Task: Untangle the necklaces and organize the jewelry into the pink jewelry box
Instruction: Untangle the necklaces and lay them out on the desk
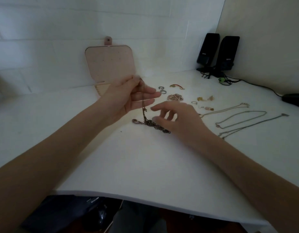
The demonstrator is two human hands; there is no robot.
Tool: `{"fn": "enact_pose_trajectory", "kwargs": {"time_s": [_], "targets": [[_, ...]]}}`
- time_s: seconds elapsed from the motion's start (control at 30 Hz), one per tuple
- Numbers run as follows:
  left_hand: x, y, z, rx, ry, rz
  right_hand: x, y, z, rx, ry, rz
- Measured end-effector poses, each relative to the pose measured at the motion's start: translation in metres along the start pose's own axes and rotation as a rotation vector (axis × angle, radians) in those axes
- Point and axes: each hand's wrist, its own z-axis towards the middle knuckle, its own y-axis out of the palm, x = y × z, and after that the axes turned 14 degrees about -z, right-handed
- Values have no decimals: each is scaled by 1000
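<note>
Tangled necklaces [151,123] lie bunched on the white worktop [145,162]; the left hand [128,96] pinches one chain end, lifting it. Right hand [177,118] hovers beside them, fingers loosely spread. Pink jewelry box [110,63] stands open behind.

One view only, head-worn, wide-angle. Looks forward and down over the white desk [145,162] from the near edge, close above both forearms. Faces the far wall, where the pink jewelry box [110,63] stands open left of centre. Speakers [217,52] sit in the far right corner. Edges bow with lens distortion; floor shows below the near desk edge.
</note>
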Motion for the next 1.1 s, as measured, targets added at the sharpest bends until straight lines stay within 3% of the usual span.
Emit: {"fn": "enact_pose_trajectory", "kwargs": {"time_s": [0.17,0.47,0.8,0.97,1.1], "targets": [[2,5,-3,-77,-22,-159,-2,6,3,28,6,79],[1,4,-3,-52,-40,-162,-10,3,1,14,-31,290],[0,3,-2,-49,-85,-272,-13,7,1,-44,-8,288],[-2,-2,2,-29,-95,-174,-11,0,2,27,12,296],[-8,-8,6,-30,-8,154,-10,-4,2,66,17,324]]}}
